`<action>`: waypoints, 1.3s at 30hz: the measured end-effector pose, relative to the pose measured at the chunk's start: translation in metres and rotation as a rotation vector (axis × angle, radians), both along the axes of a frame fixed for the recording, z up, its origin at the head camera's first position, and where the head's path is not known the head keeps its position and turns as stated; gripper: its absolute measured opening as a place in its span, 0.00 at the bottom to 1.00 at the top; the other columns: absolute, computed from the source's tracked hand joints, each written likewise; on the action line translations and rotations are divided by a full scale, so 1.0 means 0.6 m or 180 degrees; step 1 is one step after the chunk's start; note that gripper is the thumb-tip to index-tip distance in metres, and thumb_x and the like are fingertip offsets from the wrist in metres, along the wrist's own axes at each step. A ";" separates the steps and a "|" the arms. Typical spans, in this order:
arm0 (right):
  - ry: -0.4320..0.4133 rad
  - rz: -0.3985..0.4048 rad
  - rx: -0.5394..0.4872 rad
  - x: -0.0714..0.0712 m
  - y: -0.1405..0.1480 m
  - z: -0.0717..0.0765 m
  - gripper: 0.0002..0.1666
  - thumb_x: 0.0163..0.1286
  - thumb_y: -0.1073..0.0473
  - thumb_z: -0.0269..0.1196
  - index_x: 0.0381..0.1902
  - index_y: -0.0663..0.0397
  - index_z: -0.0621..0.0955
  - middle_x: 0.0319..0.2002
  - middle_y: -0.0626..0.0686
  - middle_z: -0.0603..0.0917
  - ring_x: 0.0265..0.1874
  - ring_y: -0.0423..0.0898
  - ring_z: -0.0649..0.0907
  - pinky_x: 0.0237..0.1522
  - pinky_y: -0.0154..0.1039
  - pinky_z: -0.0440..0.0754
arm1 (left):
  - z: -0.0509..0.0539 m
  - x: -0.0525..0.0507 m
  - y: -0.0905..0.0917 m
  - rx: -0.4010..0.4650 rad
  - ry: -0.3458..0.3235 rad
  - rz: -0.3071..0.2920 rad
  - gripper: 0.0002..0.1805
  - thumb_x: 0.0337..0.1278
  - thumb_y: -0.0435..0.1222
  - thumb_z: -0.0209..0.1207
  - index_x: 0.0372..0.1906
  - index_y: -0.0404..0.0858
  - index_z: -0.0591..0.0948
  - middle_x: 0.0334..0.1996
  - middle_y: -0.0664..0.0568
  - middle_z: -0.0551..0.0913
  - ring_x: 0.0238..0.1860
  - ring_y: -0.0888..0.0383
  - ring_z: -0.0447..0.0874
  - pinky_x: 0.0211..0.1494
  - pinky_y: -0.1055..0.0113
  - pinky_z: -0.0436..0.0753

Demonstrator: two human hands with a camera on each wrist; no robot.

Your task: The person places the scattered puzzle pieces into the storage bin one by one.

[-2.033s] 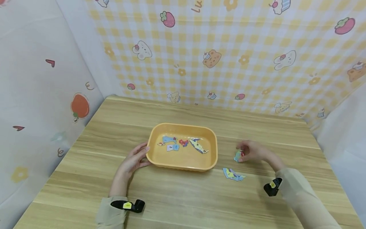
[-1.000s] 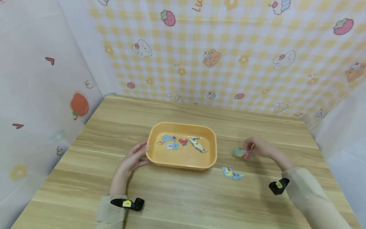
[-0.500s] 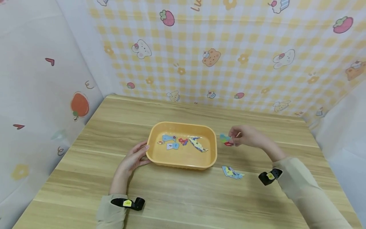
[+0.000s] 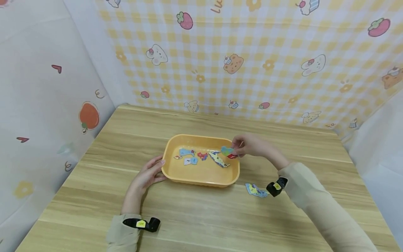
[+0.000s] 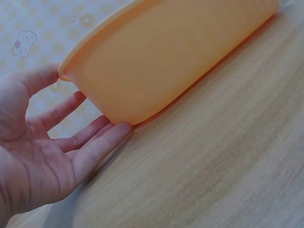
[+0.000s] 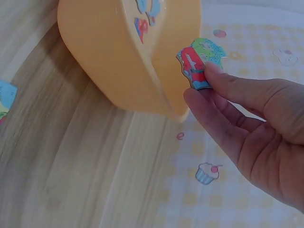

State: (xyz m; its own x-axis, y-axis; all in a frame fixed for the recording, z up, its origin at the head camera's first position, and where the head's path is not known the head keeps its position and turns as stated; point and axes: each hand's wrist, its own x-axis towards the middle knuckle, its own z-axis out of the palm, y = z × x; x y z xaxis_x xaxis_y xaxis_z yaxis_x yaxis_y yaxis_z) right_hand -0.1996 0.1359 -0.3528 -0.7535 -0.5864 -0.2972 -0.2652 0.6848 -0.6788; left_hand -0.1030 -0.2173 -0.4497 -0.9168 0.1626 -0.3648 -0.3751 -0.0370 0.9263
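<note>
Between thumb and fingers, my right hand (image 4: 252, 145) pinches a green, blue and red puzzle piece (image 6: 202, 61). It is over the right end of a yellow plastic tray (image 4: 201, 180), apart from the tray's floor. My left hand (image 4: 148, 175) rests against the tray's left end; in the left wrist view a digit touches the rim and other fingertips touch the wall near its base. Several thin irregular pieces lie flat in the tray, among them a long yellow one (image 4: 218, 159), a red one (image 4: 202, 156) and a blue one (image 4: 186, 152).
One more blue and yellow puzzle piece (image 4: 255, 190) lies on the wooden table (image 4: 195, 217), to the right of the tray and below my right hand. A checked curtain (image 4: 201, 70) hangs behind the table, with white cloth (image 4: 37, 105) on the left.
My right hand has carried the puzzle piece from the table right of the tray, up and left, to over the tray's right end. The left hand and tray have stayed put.
</note>
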 end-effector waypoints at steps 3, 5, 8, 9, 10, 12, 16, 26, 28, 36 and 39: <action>0.0047 0.0087 0.0109 -0.005 -0.021 0.000 0.05 0.59 0.67 0.62 0.34 0.64 0.78 0.29 0.56 0.80 0.25 0.42 0.80 0.31 0.37 0.84 | 0.000 0.001 -0.001 0.0006 -0.0001 -0.0006 0.34 0.65 0.44 0.47 0.70 0.35 0.52 0.64 0.33 0.60 0.42 0.64 0.81 0.48 0.65 0.82; 0.0111 0.0186 0.0191 -0.007 -0.035 -0.002 0.04 0.59 0.68 0.62 0.33 0.64 0.79 0.28 0.56 0.81 0.24 0.41 0.80 0.29 0.34 0.84 | 0.001 0.001 -0.001 0.0017 -0.0012 0.0008 0.33 0.65 0.44 0.47 0.69 0.35 0.52 0.64 0.33 0.60 0.42 0.64 0.81 0.48 0.65 0.82; 0.0132 0.0357 0.0315 -0.009 -0.057 -0.008 0.04 0.59 0.69 0.62 0.34 0.64 0.80 0.27 0.55 0.81 0.22 0.41 0.80 0.28 0.35 0.84 | 0.001 0.001 0.000 0.0029 -0.0033 0.0016 0.33 0.65 0.44 0.48 0.69 0.35 0.52 0.64 0.34 0.60 0.42 0.64 0.80 0.48 0.65 0.82; 0.0121 0.0415 0.0350 -0.009 -0.065 -0.011 0.04 0.59 0.70 0.61 0.34 0.64 0.80 0.26 0.55 0.80 0.22 0.41 0.80 0.29 0.36 0.84 | 0.001 0.000 0.001 0.0031 -0.0039 0.0018 0.33 0.65 0.44 0.48 0.69 0.35 0.52 0.64 0.34 0.61 0.41 0.64 0.81 0.47 0.65 0.82; 0.0088 0.0467 0.0387 -0.008 -0.072 -0.013 0.05 0.59 0.70 0.61 0.34 0.64 0.80 0.26 0.55 0.80 0.22 0.42 0.81 0.30 0.38 0.84 | 0.000 0.000 0.001 0.0032 -0.0048 0.0026 0.33 0.65 0.44 0.48 0.69 0.35 0.53 0.64 0.34 0.61 0.41 0.64 0.81 0.47 0.65 0.82; -0.0002 0.0565 0.0469 -0.008 -0.087 -0.020 0.06 0.59 0.70 0.61 0.36 0.65 0.80 0.26 0.55 0.80 0.22 0.44 0.82 0.31 0.40 0.85 | 0.000 0.000 0.001 0.0034 -0.0055 0.0026 0.33 0.65 0.44 0.48 0.69 0.35 0.53 0.64 0.35 0.61 0.41 0.64 0.81 0.47 0.65 0.82; -0.0101 0.0756 0.0658 -0.008 -0.112 -0.033 0.07 0.58 0.70 0.62 0.37 0.66 0.80 0.28 0.56 0.80 0.25 0.49 0.83 0.31 0.38 0.85 | -0.002 -0.001 0.001 0.0037 -0.0056 0.0040 0.33 0.65 0.44 0.49 0.69 0.35 0.53 0.64 0.35 0.62 0.41 0.63 0.81 0.47 0.64 0.82; -0.0276 0.0802 0.0999 -0.011 -0.139 -0.066 0.07 0.58 0.70 0.62 0.37 0.62 0.80 0.30 0.54 0.78 0.25 0.43 0.81 0.28 0.31 0.84 | -0.001 -0.002 0.005 0.0029 -0.0060 0.0015 0.34 0.64 0.45 0.49 0.69 0.36 0.53 0.65 0.35 0.60 0.44 0.63 0.80 0.48 0.63 0.82; -0.0288 0.0767 0.1036 -0.010 -0.141 -0.067 0.07 0.58 0.70 0.62 0.36 0.62 0.80 0.31 0.54 0.78 0.25 0.43 0.81 0.29 0.31 0.83 | -0.001 -0.002 0.005 0.0036 -0.0050 0.0006 0.34 0.64 0.45 0.49 0.69 0.36 0.54 0.65 0.35 0.60 0.43 0.63 0.80 0.47 0.64 0.83; -0.0028 0.0866 0.0955 -0.008 -0.137 -0.067 0.07 0.60 0.68 0.61 0.38 0.62 0.79 0.34 0.56 0.80 0.27 0.44 0.79 0.27 0.28 0.78 | 0.001 -0.001 0.001 0.0012 -0.0028 -0.0019 0.34 0.65 0.44 0.48 0.69 0.35 0.52 0.64 0.35 0.61 0.43 0.64 0.80 0.47 0.64 0.82; 0.0150 0.0927 0.0826 -0.008 -0.129 -0.065 0.08 0.62 0.67 0.59 0.40 0.62 0.79 0.38 0.57 0.81 0.36 0.46 0.79 0.36 0.31 0.78 | 0.001 -0.001 0.000 0.0000 -0.0045 0.0010 0.34 0.65 0.45 0.48 0.69 0.35 0.53 0.64 0.36 0.61 0.42 0.64 0.80 0.47 0.64 0.82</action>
